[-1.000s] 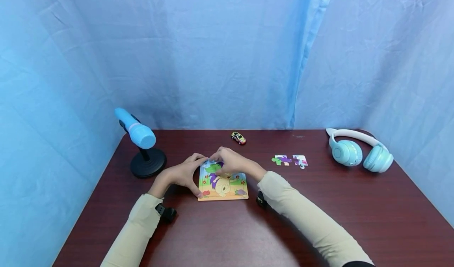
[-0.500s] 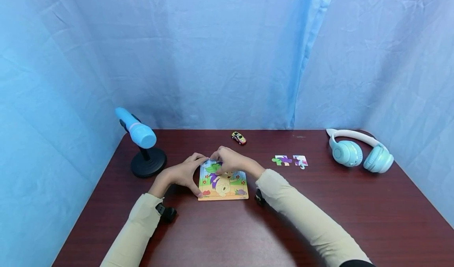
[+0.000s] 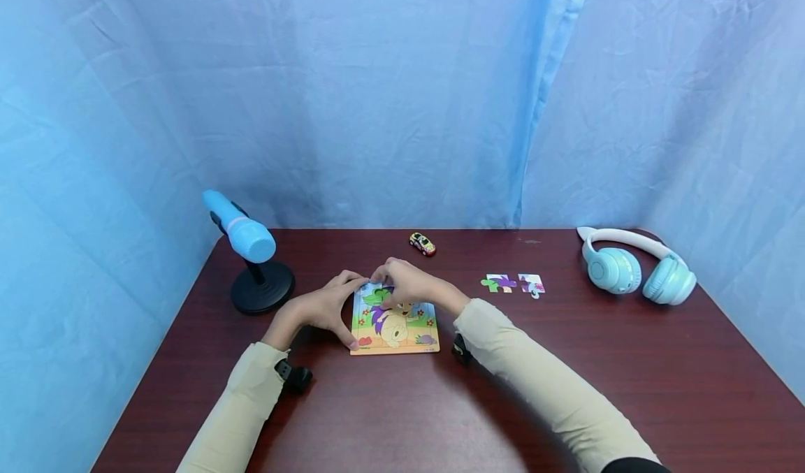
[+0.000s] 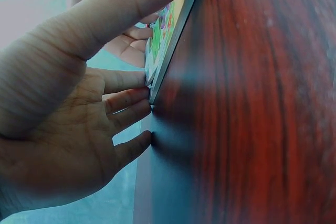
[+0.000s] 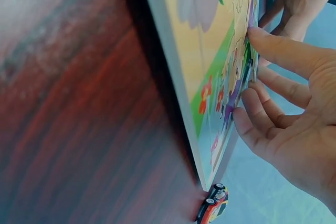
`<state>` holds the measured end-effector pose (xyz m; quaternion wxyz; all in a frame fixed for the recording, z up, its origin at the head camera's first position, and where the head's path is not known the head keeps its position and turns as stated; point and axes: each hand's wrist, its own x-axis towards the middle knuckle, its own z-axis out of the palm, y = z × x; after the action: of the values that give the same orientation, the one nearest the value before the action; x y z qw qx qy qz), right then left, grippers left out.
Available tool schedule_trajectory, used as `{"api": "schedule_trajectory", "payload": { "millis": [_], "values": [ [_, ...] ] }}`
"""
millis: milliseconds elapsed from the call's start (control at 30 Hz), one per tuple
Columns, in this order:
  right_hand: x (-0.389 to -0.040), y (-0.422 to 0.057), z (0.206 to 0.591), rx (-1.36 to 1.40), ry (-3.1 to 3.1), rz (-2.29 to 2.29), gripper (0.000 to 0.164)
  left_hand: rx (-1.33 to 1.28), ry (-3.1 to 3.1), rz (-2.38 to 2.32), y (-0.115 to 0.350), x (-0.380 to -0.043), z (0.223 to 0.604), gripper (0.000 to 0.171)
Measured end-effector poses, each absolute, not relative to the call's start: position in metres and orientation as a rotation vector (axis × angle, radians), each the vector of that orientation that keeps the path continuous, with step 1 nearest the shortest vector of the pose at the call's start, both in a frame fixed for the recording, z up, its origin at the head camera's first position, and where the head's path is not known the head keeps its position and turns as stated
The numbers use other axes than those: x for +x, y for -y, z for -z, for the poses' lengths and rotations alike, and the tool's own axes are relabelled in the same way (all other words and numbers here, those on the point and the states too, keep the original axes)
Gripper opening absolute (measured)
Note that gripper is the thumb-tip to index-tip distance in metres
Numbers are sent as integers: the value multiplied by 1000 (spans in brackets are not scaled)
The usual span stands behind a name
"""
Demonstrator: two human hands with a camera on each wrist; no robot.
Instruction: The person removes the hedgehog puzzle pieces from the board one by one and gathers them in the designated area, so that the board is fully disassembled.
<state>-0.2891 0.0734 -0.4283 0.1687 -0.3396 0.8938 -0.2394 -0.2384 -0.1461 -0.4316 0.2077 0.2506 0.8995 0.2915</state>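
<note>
A jigsaw puzzle board [image 3: 394, 351] with a cartoon picture lies on the table. My left hand [image 3: 323, 310] holds its left side, the thumb on the near corner and the fingers at the far corner. In the left wrist view, those fingertips [image 4: 140, 78] rest right at the board's edge. Above the board's far left part, my right hand [image 3: 405, 282] pinches a puzzle piece [image 5: 253, 66] between thumb and fingers. The piece sits slightly raised in the picture and is mostly hidden by the fingers. Other pieces fill the visible part of the board.
Two loose puzzle pieces, one green and purple [image 3: 499, 284] and one pinkish white [image 3: 532, 285], lie to the right. A toy car [image 3: 422, 244] stands beyond the board. A blue microphone [image 3: 250, 239] on a black stand [image 3: 263, 288] is at left, headphones [image 3: 615, 270] at far right.
Almost nothing differs. The right forearm has shifted very slightly to the left; both hands stay at the board in the same grip.
</note>
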Motion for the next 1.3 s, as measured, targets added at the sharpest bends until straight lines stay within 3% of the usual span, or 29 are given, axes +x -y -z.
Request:
{"api": "schedule_trajectory", "payload": {
  "millis": [767, 1300],
  "values": [
    [-284, -80, 425, -1056, -2662, 583, 40, 710, -2507, -804, 146, -240, 434, 116],
    [-292, -142, 428, -1101, -2689, 618, 35, 674, -2527, -795, 145, -239, 434, 120]
  ]
}}
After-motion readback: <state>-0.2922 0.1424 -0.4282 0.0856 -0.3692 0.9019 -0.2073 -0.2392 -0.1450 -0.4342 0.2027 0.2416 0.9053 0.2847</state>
